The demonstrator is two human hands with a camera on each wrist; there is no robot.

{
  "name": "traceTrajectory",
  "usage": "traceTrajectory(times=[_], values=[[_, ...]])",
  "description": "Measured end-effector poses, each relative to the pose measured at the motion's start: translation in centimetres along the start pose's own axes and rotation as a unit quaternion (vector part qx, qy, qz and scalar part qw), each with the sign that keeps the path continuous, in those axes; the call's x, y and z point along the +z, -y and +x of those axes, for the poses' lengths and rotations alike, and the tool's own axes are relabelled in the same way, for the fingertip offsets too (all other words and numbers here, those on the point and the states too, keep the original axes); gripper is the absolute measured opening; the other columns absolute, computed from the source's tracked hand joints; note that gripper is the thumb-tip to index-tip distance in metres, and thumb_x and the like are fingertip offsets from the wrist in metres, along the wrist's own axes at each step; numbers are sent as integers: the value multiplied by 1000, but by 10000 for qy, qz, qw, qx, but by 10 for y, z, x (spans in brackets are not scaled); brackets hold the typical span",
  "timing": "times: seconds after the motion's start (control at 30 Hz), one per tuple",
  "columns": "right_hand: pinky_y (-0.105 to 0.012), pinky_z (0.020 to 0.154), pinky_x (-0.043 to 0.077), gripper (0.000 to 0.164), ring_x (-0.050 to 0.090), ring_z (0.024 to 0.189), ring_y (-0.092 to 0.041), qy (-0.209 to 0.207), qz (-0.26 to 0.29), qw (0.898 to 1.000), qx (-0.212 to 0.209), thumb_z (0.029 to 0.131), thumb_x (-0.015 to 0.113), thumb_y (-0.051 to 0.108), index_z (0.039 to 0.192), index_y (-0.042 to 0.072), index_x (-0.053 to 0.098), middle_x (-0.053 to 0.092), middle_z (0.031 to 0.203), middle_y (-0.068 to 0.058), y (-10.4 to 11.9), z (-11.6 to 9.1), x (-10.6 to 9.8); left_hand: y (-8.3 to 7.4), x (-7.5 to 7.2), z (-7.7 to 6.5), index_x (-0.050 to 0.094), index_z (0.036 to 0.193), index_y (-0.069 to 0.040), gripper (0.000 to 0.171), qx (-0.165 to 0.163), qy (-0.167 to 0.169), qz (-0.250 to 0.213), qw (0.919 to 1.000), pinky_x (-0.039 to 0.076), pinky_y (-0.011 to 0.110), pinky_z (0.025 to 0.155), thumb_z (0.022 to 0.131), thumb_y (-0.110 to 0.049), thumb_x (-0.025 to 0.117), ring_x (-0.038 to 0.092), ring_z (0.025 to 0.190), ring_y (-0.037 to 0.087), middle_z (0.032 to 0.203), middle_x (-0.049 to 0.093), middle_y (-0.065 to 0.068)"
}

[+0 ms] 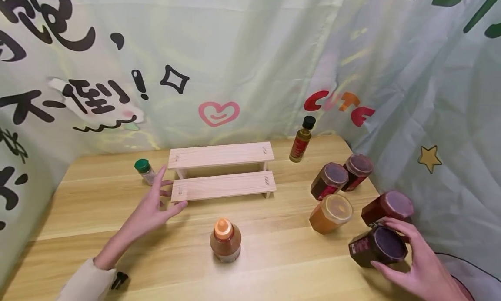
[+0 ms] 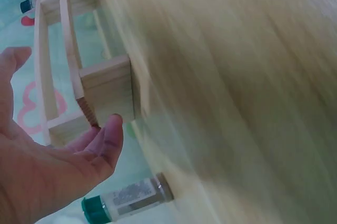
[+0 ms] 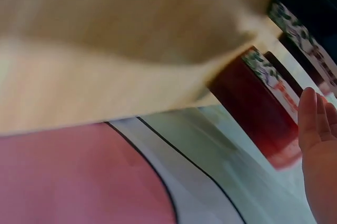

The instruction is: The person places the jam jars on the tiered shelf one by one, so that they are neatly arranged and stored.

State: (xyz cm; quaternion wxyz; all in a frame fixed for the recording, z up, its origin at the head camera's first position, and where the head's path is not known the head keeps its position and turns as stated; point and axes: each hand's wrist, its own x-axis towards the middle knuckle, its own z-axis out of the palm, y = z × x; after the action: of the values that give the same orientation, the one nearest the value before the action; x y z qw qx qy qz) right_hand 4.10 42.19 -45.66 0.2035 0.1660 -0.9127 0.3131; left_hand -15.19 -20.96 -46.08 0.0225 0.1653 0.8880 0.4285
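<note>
My left hand (image 1: pixel 150 205) is at the left end of a low two-step wooden rack (image 1: pixel 223 185), thumb and fingers spread, fingertips right at the lower board's end. In the left wrist view, my left hand (image 2: pixel 58 166) shows its thumb well apart from the fingers. A green-capped shaker jar (image 1: pixel 145 171) stands just beyond it. At the right, my right hand (image 1: pixel 420 257) spreads around a dark hexagonal jar (image 1: pixel 377 246), thumb at its near side, fingers at its far side. Behind it is a dark red jar (image 1: pixel 387 209); in the right wrist view straight fingers (image 3: pixel 316 121) overlap that red jar (image 3: pixel 258 108).
An orange-capped brown squeeze bottle (image 1: pixel 225 241) stands at the front middle. Right of the rack are an amber jar (image 1: pixel 330 214), two dark red jars (image 1: pixel 328 181) and a black-capped oil bottle (image 1: pixel 300 140). Printed fabric (image 1: pixel 250 66) hangs behind the wooden table (image 1: pixel 168 257).
</note>
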Motion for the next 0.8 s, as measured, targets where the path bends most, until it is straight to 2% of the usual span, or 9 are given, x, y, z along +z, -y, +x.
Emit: traceTrajectory(times=[0.07,0.17,0.2,0.3,0.4,0.57,0.8], values=[[-8,100,39,114,51,133,-4,-131,114,9997,-157,63,111,35,147,-15,51,58,144,-15,-6,-4,4,2,4,3,-7,176,-28,123,-109,32,-157,9998,58,45,86,97,-34,87,65,120,43,153,50,32],[-8,101,39,117,52,128,0,-182,156,9996,-160,65,109,42,146,-18,48,56,144,-2,-13,-9,9,3,7,7,-8,176,-31,127,-188,-31,-353,9992,59,36,81,95,-32,89,67,115,41,153,50,35],[-8,101,38,119,52,127,1,-195,127,9996,-163,63,111,37,147,-18,47,55,144,2,-14,-10,10,3,8,9,-9,176,-33,127,-205,-69,-373,9991,59,34,79,95,-32,90,68,111,39,152,50,35],[-6,99,37,129,52,122,7,-197,-13,9996,179,41,111,-1,150,-16,44,51,146,18,-11,-14,14,4,11,14,-9,175,-38,128,-195,-161,-418,9988,59,34,74,95,-29,90,68,100,33,150,53,35],[-3,97,36,134,51,120,10,-266,-109,9986,436,34,105,-16,152,-14,42,49,146,24,-5,-16,18,6,14,18,-8,175,-40,127,-182,-205,-466,9985,58,35,68,95,-27,91,67,88,28,145,58,33],[-2,96,35,130,50,120,11,-421,-21,9976,550,35,103,-19,151,-13,44,50,144,23,0,-14,22,6,15,22,-4,175,-43,127,-183,-202,-798,9964,59,37,58,94,-17,91,69,78,27,138,58,31],[-2,95,38,124,53,119,9,-516,71,9964,665,36,100,-24,148,-15,46,51,143,23,1,-10,21,7,15,28,0,175,-42,126,-142,55,-1319,9911,62,42,62,93,-3,88,73,80,31,132,47,32]])
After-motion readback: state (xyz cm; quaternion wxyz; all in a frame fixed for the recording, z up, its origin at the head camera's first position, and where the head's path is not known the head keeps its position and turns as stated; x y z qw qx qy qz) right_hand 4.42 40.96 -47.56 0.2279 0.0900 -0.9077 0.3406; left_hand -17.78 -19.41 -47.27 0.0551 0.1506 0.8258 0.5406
